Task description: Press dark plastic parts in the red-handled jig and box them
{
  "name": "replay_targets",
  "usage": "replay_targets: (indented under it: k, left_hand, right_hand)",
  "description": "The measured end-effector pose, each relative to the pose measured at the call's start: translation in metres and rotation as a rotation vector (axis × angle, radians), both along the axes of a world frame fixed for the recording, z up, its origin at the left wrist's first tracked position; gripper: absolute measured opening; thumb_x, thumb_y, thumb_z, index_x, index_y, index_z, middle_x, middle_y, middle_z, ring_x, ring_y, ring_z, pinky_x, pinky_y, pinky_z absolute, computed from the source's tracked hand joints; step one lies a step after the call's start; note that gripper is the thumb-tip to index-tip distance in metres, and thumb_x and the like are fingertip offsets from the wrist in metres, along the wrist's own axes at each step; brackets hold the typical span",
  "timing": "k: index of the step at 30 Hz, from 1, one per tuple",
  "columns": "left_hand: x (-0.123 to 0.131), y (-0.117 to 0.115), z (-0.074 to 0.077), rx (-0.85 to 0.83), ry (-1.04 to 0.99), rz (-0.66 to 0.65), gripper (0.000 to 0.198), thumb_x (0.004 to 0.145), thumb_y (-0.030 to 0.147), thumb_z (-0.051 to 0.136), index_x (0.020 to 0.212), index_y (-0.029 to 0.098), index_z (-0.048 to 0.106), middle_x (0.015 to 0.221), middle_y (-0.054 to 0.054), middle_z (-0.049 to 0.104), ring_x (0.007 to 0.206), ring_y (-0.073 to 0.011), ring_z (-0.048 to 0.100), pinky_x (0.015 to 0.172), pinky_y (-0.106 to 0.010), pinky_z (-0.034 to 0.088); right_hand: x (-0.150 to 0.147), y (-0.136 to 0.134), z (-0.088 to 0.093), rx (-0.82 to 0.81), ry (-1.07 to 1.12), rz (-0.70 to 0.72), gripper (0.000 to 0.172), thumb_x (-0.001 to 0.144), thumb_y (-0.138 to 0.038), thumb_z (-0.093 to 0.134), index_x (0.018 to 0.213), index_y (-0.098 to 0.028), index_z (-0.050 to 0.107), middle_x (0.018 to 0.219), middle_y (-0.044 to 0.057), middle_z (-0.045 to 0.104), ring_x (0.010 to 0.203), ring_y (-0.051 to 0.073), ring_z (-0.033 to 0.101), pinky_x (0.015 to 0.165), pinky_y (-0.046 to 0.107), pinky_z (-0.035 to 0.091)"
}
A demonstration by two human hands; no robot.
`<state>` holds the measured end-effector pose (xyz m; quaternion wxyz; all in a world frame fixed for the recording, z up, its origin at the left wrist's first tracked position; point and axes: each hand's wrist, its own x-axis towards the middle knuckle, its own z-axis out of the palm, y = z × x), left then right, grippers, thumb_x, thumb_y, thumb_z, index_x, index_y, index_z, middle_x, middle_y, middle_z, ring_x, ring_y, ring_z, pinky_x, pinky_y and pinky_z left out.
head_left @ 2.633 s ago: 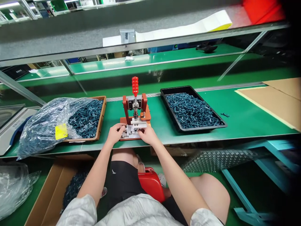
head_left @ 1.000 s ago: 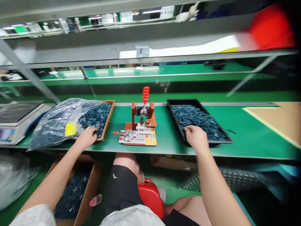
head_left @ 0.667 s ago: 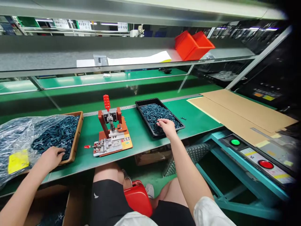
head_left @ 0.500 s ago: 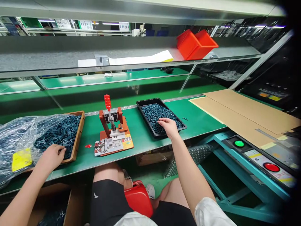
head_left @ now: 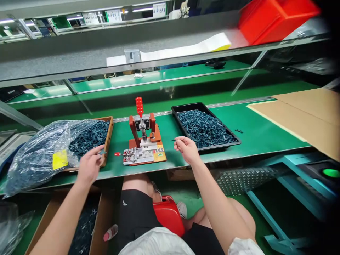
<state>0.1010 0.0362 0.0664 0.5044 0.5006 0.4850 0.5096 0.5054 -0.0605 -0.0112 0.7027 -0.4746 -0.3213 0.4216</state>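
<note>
My left hand (head_left: 89, 165) is over the near right corner of a brown tray (head_left: 108, 141), its fingers pinching a small dark blue part (head_left: 102, 151). Inside that tray lies a heap of dark blue parts (head_left: 89, 137), partly under clear plastic. Between my hands stands a toggle clamp fixture (head_left: 143, 136) with its red handle (head_left: 139, 106) upright. My right hand (head_left: 188, 150) pinches a thin, dark, pin-like part (head_left: 173, 140), its tip pointing left toward the fixture. Just behind that hand, a black tray (head_left: 217, 146) holds many small dark blue pieces (head_left: 204, 127).
A clear plastic bag (head_left: 34, 152) with a yellow label covers the brown tray's left. Loose pieces (head_left: 239, 131) lie right of the black tray, near cardboard sheets (head_left: 297, 117). Above runs a shelf (head_left: 79, 56) with a red bin (head_left: 276, 21). Below left is an open carton (head_left: 97, 219).
My left hand has lifted out of the brown tray's heap with a part. My right hand has left the black tray, moving toward the fixture with a thin part. The view has swung left.
</note>
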Motion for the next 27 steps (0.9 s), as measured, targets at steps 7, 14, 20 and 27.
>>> replay_targets:
  k: [7, 14, 20, 27]
  left_hand:
    - [0.093, -0.072, -0.032, -0.398, -0.382, -0.279, 0.024, 0.065, 0.02, 0.076, 0.088, 0.013, 0.072, 0.067, -0.001, 0.059, 0.06, -0.0087, 0.053, 0.057, -0.022, 0.044]
    - [0.141, -0.117, -0.075, -0.318, -0.142, -0.41, 0.033, 0.072, 0.032, 0.082, 0.097, 0.021, 0.064, 0.086, -0.002, 0.067, 0.079, -0.015, 0.067, 0.077, -0.03, 0.058]
    - [0.128, -0.102, -0.068, -0.059, 0.277, -0.589, 0.049, 0.083, 0.027, 0.07, 0.132, 0.023, 0.066, 0.109, -0.008, 0.074, 0.095, -0.0197, 0.07, 0.089, -0.034, 0.058]
    - [0.117, -0.045, -0.046, 0.197, 0.636, -0.387, 0.025, 0.09, 0.03, 0.06, 0.104, 0.019, 0.077, 0.105, -0.01, 0.078, 0.096, -0.0226, 0.073, 0.092, -0.037, 0.059]
  right_hand:
    - [-0.084, -0.018, -0.025, -0.02, 0.105, 0.053, 0.042, 0.073, -0.056, 0.084, 0.09, -0.022, 0.066, 0.076, 0.001, 0.068, 0.059, 0.014, 0.063, 0.052, 0.025, 0.05]
    - [-0.152, -0.073, -0.016, -0.009, -0.41, -0.144, 0.019, 0.099, -0.038, 0.053, 0.097, -0.026, 0.067, 0.087, 0.006, 0.07, 0.078, 0.023, 0.068, 0.072, 0.038, 0.059]
    - [-0.133, -0.066, -0.018, 0.031, -0.633, -0.052, 0.019, 0.1, -0.032, 0.051, 0.1, -0.026, 0.069, 0.095, 0.006, 0.074, 0.086, 0.024, 0.071, 0.082, 0.037, 0.058]
    - [-0.079, -0.017, -0.035, -0.004, -0.74, -0.257, 0.022, 0.097, -0.037, 0.051, 0.096, -0.023, 0.068, 0.095, 0.008, 0.074, 0.084, 0.024, 0.069, 0.079, 0.036, 0.056]
